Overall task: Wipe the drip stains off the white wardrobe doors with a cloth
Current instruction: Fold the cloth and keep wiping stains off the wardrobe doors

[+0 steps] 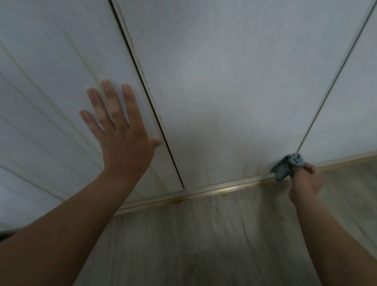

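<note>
1. My left hand (123,135), fingers straight, presses flat on the left door (30,88), which is streaked with yellowish drips (79,56).
2. My right hand (304,180) grips the blue cloth (286,166) at the middle door (223,82) bottom edge, beside faint stains (245,169).
3. I judge that most of the wiping remains.

Part of cloth (286,167) inside right hand (306,181)

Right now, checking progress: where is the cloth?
Lower right of the head view: the right hand grips the cloth against the middle door's bottom edge, by the rail.
</note>
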`<state>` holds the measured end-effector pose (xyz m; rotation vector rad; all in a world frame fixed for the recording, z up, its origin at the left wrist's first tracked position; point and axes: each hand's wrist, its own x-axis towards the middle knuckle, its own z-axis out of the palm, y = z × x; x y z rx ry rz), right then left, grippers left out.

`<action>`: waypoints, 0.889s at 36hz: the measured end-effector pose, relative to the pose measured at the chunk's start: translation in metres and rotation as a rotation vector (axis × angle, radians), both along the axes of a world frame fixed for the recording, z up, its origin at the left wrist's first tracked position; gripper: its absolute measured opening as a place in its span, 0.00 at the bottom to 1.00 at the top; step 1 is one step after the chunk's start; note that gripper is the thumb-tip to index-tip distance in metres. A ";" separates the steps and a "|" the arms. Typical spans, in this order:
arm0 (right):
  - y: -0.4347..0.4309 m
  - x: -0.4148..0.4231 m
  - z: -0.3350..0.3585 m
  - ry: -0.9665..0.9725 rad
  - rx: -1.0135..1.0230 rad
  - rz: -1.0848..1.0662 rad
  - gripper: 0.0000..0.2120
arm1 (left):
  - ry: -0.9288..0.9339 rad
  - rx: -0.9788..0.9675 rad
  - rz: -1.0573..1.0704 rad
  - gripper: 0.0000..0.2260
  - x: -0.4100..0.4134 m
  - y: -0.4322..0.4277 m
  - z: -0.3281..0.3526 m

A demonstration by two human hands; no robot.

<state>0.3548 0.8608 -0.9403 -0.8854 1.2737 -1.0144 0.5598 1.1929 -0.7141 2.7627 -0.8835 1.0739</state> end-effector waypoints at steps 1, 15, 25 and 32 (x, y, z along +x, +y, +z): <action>-0.001 0.001 0.006 -0.067 -0.003 -0.032 0.13 | -0.004 0.002 0.000 0.67 0.000 0.000 0.000; 0.020 0.039 -0.040 0.297 -0.029 -0.112 0.04 | -0.017 -0.027 -0.046 0.62 0.004 0.003 -0.002; 0.031 0.043 -0.005 0.202 -0.403 -0.146 0.03 | 0.005 -0.030 -0.068 0.63 0.007 0.004 -0.002; 0.047 0.047 -0.042 0.394 -0.274 -0.054 0.05 | 0.006 -0.030 -0.073 0.63 0.007 0.005 -0.002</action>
